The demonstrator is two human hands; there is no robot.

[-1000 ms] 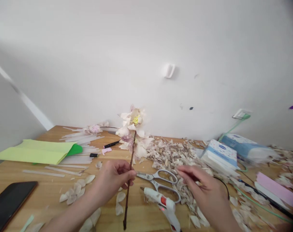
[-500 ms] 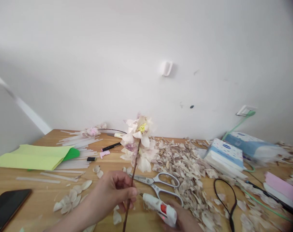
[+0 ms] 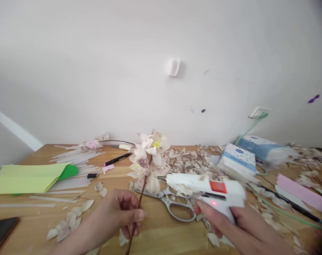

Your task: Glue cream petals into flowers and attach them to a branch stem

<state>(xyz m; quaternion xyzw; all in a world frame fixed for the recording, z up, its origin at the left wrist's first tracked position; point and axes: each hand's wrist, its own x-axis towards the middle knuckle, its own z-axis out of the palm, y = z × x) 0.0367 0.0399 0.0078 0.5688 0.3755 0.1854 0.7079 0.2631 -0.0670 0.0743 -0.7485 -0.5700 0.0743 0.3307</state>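
Observation:
Between the thumb and fingers of my left hand (image 3: 124,212) is the brown stem of a flower branch (image 3: 143,189). Its pale petals and yellow centre (image 3: 156,143) stand upright above the hand. My right hand (image 3: 230,226) is wrapped round the handle of a white glue gun (image 3: 203,184) with an orange patch and a lit red light. The gun's nozzle points left, close to the lower petals; whether it touches them I cannot tell. Silver scissors (image 3: 174,209) lie on the table behind, partly covered by the gun.
Dried petals (image 3: 187,159) are heaped behind the gun. Tissue packs (image 3: 237,159) and a green cord (image 3: 283,214) lie to the right. On the left are translucent glue sticks (image 3: 81,180), yellow-green paper (image 3: 28,177), a black pen (image 3: 117,159) and a phone (image 3: 1,233).
My right hand has raised the glue gun from low by the scissors up beside the flower, its nozzle now near the lower petals. My left hand still grips the stem. The view has shifted slightly right.

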